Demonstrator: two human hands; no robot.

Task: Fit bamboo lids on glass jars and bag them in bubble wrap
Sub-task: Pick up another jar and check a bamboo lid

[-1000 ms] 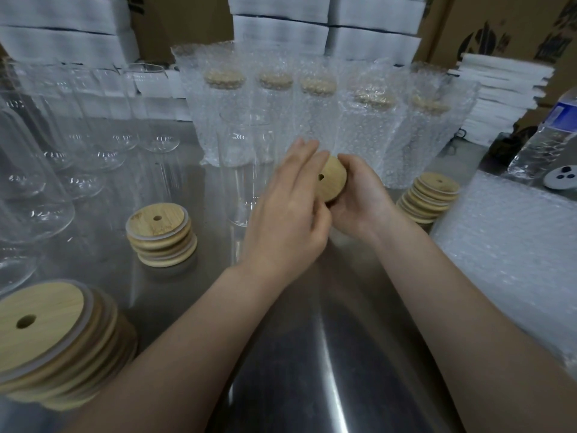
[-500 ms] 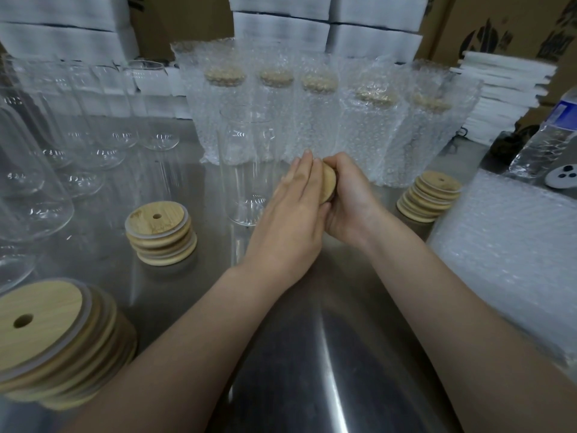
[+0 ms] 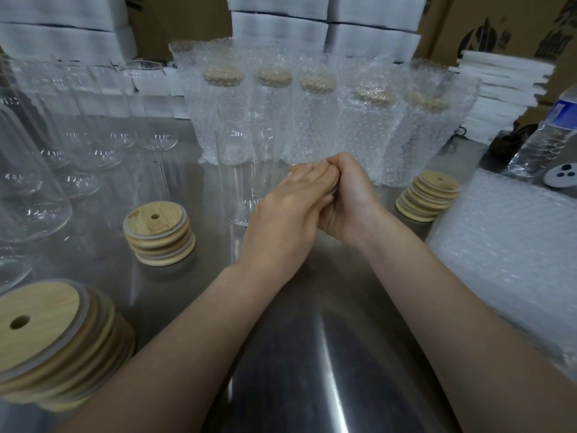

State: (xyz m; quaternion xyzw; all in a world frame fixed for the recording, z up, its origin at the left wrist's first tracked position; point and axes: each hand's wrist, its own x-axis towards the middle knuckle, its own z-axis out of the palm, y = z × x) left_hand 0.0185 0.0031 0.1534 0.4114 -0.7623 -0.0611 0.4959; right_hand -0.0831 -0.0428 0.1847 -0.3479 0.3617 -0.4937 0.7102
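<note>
At centre frame, a person's right hand (image 3: 349, 195) curls around a bamboo lid (image 3: 334, 185), gripping it. The left hand (image 3: 287, 214) lies flat across the lid's face with its fingers straight, holding nothing. Only a sliver of the lid's rim shows between the two hands. Just left of the hands, one uncapped glass jar (image 3: 246, 164) stands upright and empty on the steel table (image 3: 312, 354). Behind them, across upper centre, a row of five bubble-wrap sleeves (image 3: 315, 126) stands, each containing a jar capped with a bamboo lid. Three stacks of spare lids (image 3: 159, 232) sit on the table: at lower left, left of centre and right of centre. More empty jars (image 3: 156, 120) crowd the left edge, overlapping too much to count. A pile of flat bubble-wrap bags (image 3: 505, 260) lies at right, below a plastic water bottle (image 3: 543, 142).
</note>
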